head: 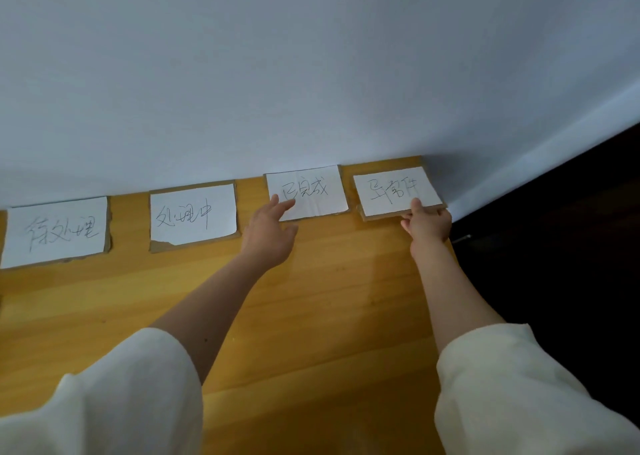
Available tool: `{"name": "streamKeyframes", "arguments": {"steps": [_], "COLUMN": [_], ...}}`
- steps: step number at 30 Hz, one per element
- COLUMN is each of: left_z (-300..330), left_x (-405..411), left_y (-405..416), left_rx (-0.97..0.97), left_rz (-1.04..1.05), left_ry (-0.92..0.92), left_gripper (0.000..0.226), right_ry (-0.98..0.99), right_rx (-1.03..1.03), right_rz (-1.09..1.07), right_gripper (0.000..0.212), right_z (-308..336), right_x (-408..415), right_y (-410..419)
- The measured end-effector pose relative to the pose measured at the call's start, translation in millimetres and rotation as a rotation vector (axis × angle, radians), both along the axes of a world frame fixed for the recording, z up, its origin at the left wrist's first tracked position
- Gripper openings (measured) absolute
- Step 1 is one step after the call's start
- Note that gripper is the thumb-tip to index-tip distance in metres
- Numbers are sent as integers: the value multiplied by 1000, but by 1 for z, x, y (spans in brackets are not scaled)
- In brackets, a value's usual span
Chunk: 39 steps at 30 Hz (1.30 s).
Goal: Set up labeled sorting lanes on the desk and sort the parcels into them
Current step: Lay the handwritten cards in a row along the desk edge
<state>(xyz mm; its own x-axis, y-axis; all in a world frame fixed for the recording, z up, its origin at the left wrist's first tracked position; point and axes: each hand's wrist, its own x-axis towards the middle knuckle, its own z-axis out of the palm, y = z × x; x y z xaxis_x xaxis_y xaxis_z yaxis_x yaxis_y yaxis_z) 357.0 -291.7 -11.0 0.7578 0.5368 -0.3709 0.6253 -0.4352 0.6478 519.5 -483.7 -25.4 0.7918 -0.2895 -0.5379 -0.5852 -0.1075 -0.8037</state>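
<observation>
Several cardboard label cards with white handwritten paper lie in a row along the desk's far edge by the wall. The far-left card (55, 231) and the second card (193, 217) lie untouched. My left hand (270, 233) reaches with fingers apart to the lower left corner of the third card (308, 191), fingertips touching it. My right hand (427, 224) pinches the near edge of the far-right card (396, 190), thumb on top of the paper. No parcels are in view.
The wooden desk (311, 316) ends at a right edge just beyond my right arm, with dark floor (554, 247) past it. A pale wall (311, 74) rises directly behind the cards. Cream sleeves cover both upper arms.
</observation>
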Motion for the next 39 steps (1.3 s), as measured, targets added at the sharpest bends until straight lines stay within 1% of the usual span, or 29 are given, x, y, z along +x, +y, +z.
{"name": "streamKeyframes", "arguments": {"steps": [2, 3, 4, 6, 8, 9, 11, 14, 17, 30, 32, 34, 37, 39], "left_z": [-4, -6, -8, -11, -16, -17, -21, -25, -25, -29, -28, -24, -16, -9], "left_x": [7, 10, 13, 17, 17, 17, 16, 12, 10, -1, -1, -4, -14, -25], "left_y": [-2, -3, -4, -5, -4, -3, 1, 4, 4, 12, 11, 12, 19, 28], "left_rx": [104, 149, 182, 220, 245, 255, 259, 259, 278, 251, 246, 256, 269, 263], "left_rz": [-101, -146, -188, -259, -311, -329, -338, -333, -336, -288, -268, -229, -177, -129], "left_ry": [78, 114, 145, 194, 244, 271, 319, 355, 351, 348, 311, 226, 142, 97], "left_gripper": [53, 54, 54, 55, 55, 56, 57, 59, 59, 59, 59, 59, 57, 52], "right_ry": [-13, -56, -120, -219, -212, -200, -180, -179, -185, -144, -136, -140, -197, -254], "right_rx": [-255, -379, -482, -629, -742, -796, -860, -893, -907, -889, -892, -886, -887, -865], "right_rz": [87, 134, 205, 443, 672, 738, 785, 769, 758, 729, 745, 764, 765, 761], "right_gripper": [77, 81, 79, 63, 52, 50, 50, 52, 53, 60, 60, 59, 57, 53], "right_z": [-5, -7, -11, -19, -27, -31, -35, -36, -35, -38, -37, -34, -27, -19], "right_x": [2, 1, 0, -4, -8, -9, -9, -6, -3, -9, -9, -9, -18, -32], "right_y": [2, 3, 4, 7, 8, 8, 10, 15, 21, 37, 36, 34, 32, 36]}}
